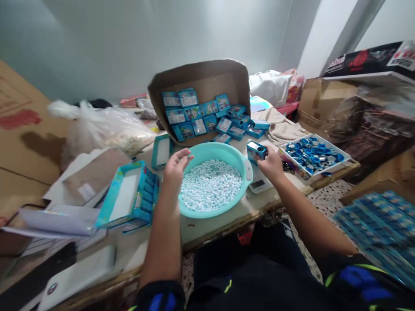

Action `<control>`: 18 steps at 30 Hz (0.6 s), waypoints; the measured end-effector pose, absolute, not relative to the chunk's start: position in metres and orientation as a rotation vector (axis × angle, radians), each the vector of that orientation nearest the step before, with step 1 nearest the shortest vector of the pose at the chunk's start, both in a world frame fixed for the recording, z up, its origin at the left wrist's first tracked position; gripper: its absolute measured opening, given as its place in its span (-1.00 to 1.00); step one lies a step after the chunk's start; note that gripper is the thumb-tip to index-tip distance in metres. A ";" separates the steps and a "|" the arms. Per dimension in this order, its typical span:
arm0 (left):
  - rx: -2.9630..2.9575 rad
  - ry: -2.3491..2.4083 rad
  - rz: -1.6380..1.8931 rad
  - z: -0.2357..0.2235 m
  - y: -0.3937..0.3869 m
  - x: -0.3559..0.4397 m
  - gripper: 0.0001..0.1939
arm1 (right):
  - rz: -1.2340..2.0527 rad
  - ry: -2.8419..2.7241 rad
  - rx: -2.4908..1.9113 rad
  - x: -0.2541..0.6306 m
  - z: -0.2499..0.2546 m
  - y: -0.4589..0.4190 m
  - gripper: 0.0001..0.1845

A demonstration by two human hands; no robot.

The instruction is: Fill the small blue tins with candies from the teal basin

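Observation:
My right hand (269,163) grips a small blue box (256,151) with a dark round hole in its face, just right of a turquoise basin (212,212). Many small white and pale blue candy-like pellets (210,185) lie in the basin. Over the basin's left rim, my left hand (179,164) is raised with its fingers apart and nothing in it. Part of a small scale (258,185) shows below the box. Behind the basin, a cardboard carton (201,71) lies on its side with several similar blue boxes (193,113) in and before it.
At right stands a tray (300,170) of blue and silver round caps (316,155). Open blue display boxes (126,194) and papers (61,220) lie at left, behind a laptop-like device (81,276). A plastic bag (106,127) sits further back. Wrapped blue packs (382,229) are at lower right.

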State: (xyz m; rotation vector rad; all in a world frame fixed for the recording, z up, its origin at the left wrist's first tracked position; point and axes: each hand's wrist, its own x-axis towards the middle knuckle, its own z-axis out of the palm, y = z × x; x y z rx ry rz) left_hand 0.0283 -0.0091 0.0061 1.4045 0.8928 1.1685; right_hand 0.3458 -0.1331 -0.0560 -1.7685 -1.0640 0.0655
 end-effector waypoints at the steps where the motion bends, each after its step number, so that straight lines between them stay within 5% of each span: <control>1: 1.318 0.864 1.299 0.003 -0.008 0.025 -0.58 | -0.027 -1.097 -1.765 0.340 -0.048 -0.131 -0.55; 8: 0.697 0.850 1.210 0.013 -0.013 0.012 -0.82 | -0.226 -1.218 -1.346 0.268 0.041 -0.066 -0.63; 13: 0.716 0.947 1.127 0.013 -0.012 0.014 -0.80 | 0.319 -1.093 -1.102 0.199 0.066 -0.006 -0.76; 18: 0.851 0.919 1.005 0.007 -0.015 0.013 -0.62 | 1.119 -0.748 -0.948 0.161 0.035 -0.001 -0.59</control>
